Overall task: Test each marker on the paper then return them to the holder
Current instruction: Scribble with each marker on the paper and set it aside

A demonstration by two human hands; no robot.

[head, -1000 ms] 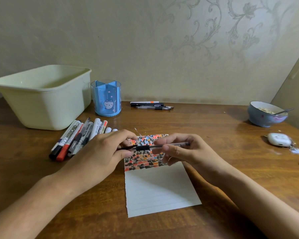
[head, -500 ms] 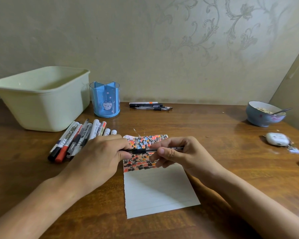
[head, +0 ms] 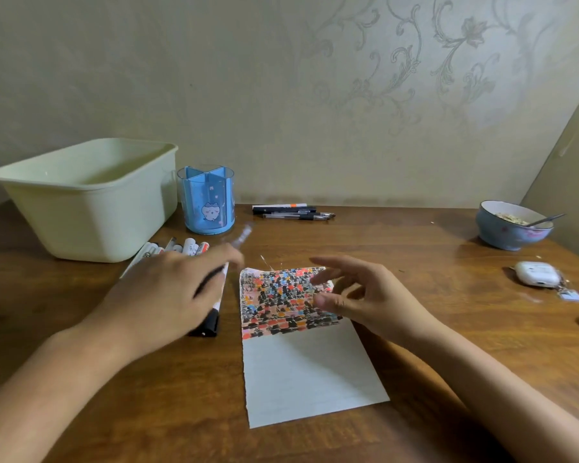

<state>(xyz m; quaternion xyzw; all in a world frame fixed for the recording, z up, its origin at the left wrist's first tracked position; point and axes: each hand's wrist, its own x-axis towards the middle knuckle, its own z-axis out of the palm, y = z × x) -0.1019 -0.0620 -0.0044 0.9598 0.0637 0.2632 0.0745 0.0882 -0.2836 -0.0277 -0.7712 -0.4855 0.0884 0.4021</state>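
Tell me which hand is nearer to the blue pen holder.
Left. The left hand lies just in front of the blue pen holder, beside the marker pile, gripping a blurred pen. The right hand hovers over the paper, further right.

pale beige wallpapered wall (head: 281, 78) behind, faint embossed floral scroll pattern toward upper right. plain tan side panel (head: 572, 162) meeting it at right corner. dark brown wooden table top (head: 398, 248) with visible grain, glossy, running to wall. soft, dim, even light.
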